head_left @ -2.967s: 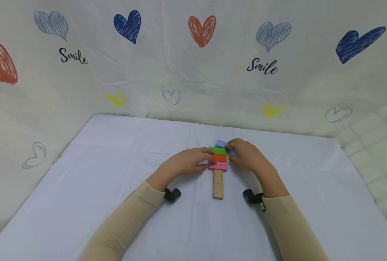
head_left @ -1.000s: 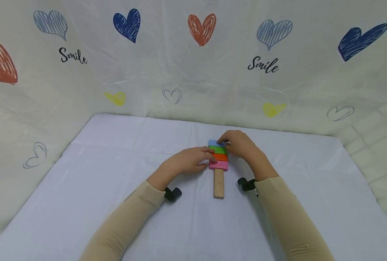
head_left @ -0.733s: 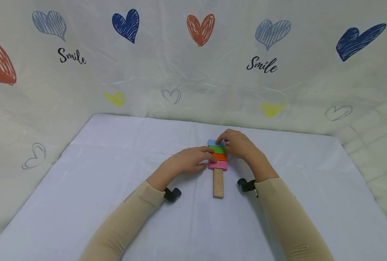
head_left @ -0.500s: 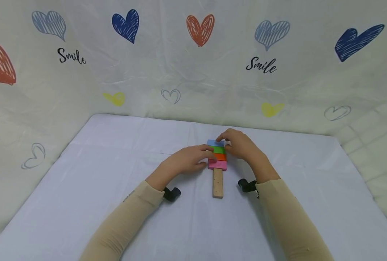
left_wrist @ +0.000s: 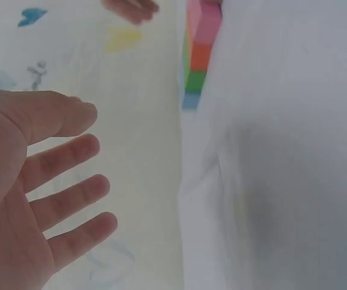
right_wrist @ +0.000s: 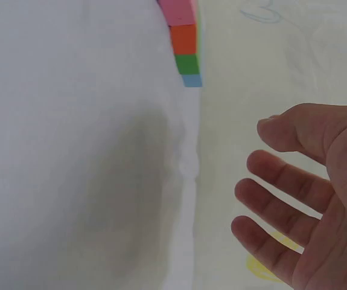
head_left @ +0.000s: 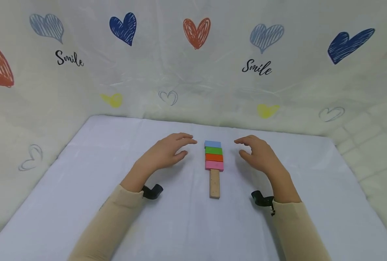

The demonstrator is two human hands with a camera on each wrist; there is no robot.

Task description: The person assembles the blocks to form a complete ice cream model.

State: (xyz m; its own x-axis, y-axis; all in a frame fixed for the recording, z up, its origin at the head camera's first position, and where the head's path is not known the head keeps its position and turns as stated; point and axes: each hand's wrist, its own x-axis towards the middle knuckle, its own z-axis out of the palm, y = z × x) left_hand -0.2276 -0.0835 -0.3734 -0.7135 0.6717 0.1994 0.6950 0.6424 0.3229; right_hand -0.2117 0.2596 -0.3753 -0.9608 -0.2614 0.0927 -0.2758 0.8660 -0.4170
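Four coloured blocks lie side by side in a column on the white table: a light blue block at the far end, then a green block, an orange block and a pink block. A plain wooden block points lengthwise toward me from the pink one. My left hand hovers left of the column, fingers extended, holding nothing. On the other side my right hand is also raised and apart from the blocks, its fingers relaxed. Both wrist views show spread, bare fingers.
A white cloth covers the table. Behind it hangs a pale curtain printed with hearts and "Smile". Each wrist wears a small black camera, one at the left cuff and one at the right.
Earlier the right hand brought the light blue block into line above the green one. Since then both hands have let go and moved outward, away from the column.
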